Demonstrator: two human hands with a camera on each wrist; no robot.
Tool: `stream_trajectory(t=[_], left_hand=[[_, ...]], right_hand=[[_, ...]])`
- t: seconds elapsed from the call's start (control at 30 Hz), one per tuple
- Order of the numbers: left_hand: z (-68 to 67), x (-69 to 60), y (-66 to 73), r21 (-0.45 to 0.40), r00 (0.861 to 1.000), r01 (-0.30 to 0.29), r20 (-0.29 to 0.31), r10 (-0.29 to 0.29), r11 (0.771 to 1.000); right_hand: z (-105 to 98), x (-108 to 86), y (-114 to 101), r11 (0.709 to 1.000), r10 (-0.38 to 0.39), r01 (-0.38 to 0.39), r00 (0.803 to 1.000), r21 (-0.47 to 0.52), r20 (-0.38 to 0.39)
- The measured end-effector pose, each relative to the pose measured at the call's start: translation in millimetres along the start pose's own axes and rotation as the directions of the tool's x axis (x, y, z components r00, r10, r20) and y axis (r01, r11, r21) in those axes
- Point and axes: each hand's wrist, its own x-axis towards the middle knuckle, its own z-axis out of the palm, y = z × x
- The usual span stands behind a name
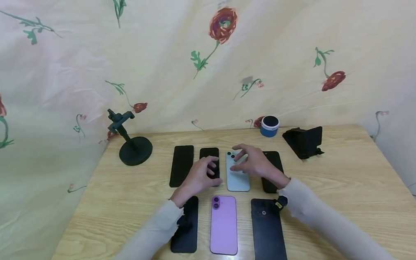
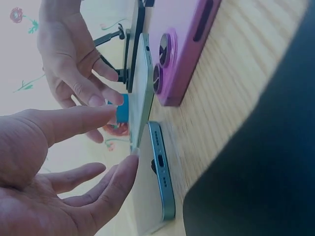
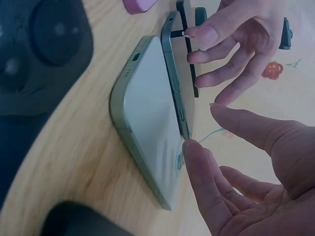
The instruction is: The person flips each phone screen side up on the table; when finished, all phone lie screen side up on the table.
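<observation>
My left hand (image 1: 201,175) hovers over a dark phone (image 1: 210,151) in the back row, its thumb and fingers apart with nothing between them. In the left wrist view, that phone's teal edge (image 2: 165,182) is close to the fingertips. My right hand (image 1: 253,162), fingers loosely bent, is above the upper part of a light blue phone (image 1: 237,181) lying camera side up. The right wrist view has this pale phone (image 3: 150,98) just beside the fingertips; contact is hard to tell. A purple phone (image 1: 222,228) lies in front, between the forearms.
Black phones lie at back left (image 1: 182,165), back right (image 1: 274,161), front left (image 1: 186,227) and front right (image 1: 268,236). Along the wooden table's back are a round-based stand (image 1: 135,150), a small blue cylinder (image 1: 269,130) and a black folding stand (image 1: 303,141). Flowered cloth hangs behind.
</observation>
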Motion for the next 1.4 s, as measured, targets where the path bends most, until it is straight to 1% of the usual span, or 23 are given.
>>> stream_trajectory(t=[0.23,0.5,0.63,0.77,0.9,0.97,1.2,1.27,1.4], left_hand=[[6.9,1.4,6.1,0.008,0.999,-0.03,0.014,0.03,1.0],[15.5,1.7,15.6,0.049,1.0,-0.011,0.028,0.01,0.999],[20.2,2.4,19.8,0.095,0.999,-0.013,0.036,0.01,0.995],[25.2,2.1,24.3,0.163,0.998,-0.001,0.068,-0.01,0.987],[31.0,0.7,30.6,0.199,0.995,0.025,0.091,-0.044,0.98],[34.5,0.5,33.7,0.217,0.994,0.034,0.093,-0.056,0.975],[46.4,1.1,44.3,0.324,0.993,0.034,0.096,-0.069,0.945],[49.1,1.5,47.3,0.339,0.992,0.037,0.097,-0.075,0.94],[54.4,2.5,53.8,0.377,0.989,0.038,0.118,-0.089,0.925]], right_hand=[[-5,-5.0,6,1.0,-0.009,0.009,1.0,-0.012,-0.01],[-8,-5.8,12,1.0,-0.001,0.001,1.0,-0.002,-0.013],[-11,-6.5,17,1.0,-0.013,0.013,1.0,0.011,-0.021],[-14,-7.2,22,0.999,-0.033,0.033,0.999,0.011,-0.028],[-16,-6.1,27,0.999,-0.04,0.04,0.998,0.006,-0.039],[-16,-5.1,28,0.999,-0.041,0.041,0.998,0.002,-0.043],[-19,-2.2,34,1.0,-0.015,0.015,0.998,-0.011,-0.064],[-19,-1.7,35,1.0,-0.005,0.005,0.998,-0.013,-0.063],[-21,-0.6,34,1.0,0.028,-0.029,0.998,-0.009,-0.055]])
